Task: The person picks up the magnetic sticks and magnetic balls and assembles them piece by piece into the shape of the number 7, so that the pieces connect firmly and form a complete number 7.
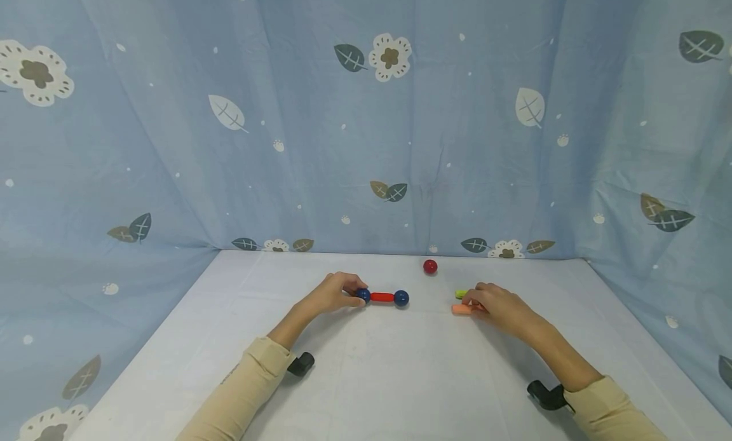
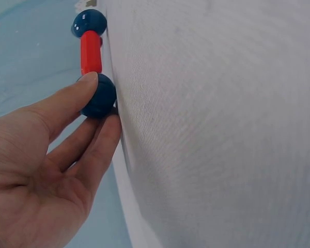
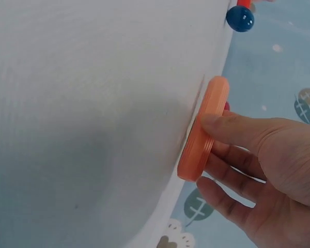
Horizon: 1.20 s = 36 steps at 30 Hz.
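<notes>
In the head view, my left hand (image 1: 336, 293) pinches the near-left blue ball (image 2: 99, 99) between thumb and fingers. That ball joins a short red rod (image 1: 382, 297), which has a second blue ball (image 1: 401, 298) on its far end, making a dumbbell shape along the tabletop. To the right, my right hand (image 1: 502, 309) holds a ridged orange rod (image 3: 202, 137), thumb on one side and fingers behind it. A yellow-green rod (image 1: 460, 294) lies just beyond the right fingertips, partly hidden by that hand.
Toward the back edge of the white-covered table (image 1: 400, 377) sits a red ball (image 1: 430, 267). A blue patterned curtain (image 1: 320, 149) hangs behind and along both sides. Black wrist-worn devices stick out from the left sleeve (image 1: 246, 390) and the right sleeve (image 1: 609, 409).
</notes>
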Each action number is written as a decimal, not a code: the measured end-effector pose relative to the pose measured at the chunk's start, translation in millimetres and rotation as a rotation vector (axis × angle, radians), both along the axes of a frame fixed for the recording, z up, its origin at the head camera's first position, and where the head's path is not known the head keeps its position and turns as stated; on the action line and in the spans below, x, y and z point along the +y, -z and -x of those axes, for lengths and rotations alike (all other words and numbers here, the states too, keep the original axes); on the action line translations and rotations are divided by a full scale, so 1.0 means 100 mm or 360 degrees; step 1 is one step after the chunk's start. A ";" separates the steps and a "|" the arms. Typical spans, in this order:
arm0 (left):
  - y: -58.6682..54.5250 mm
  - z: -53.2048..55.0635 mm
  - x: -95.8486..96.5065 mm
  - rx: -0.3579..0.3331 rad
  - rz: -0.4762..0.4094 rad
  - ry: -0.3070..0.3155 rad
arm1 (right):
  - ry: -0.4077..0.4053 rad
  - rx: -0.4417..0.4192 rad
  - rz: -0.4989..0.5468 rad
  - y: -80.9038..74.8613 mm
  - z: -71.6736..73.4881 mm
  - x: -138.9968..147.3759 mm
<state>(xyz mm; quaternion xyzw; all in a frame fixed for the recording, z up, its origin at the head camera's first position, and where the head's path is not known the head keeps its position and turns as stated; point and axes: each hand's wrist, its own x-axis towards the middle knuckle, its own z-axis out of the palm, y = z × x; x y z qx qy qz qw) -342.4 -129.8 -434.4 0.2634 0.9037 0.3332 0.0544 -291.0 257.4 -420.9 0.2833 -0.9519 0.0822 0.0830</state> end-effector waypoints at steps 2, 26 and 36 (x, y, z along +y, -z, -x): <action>0.00 0.00 0.00 -0.0016 -0.0004 -0.0002 | -0.0005 0.0014 -0.0001 0.01 0.01 0.00; -0.02 0.00 0.02 -0.0012 0.0003 0.0018 | 0.0056 0.0019 0.0079 0.01 -0.05 -0.14; -0.01 0.01 0.00 0.0028 0.0009 0.0047 | 0.0044 -0.0189 0.0192 -0.04 -0.07 -0.30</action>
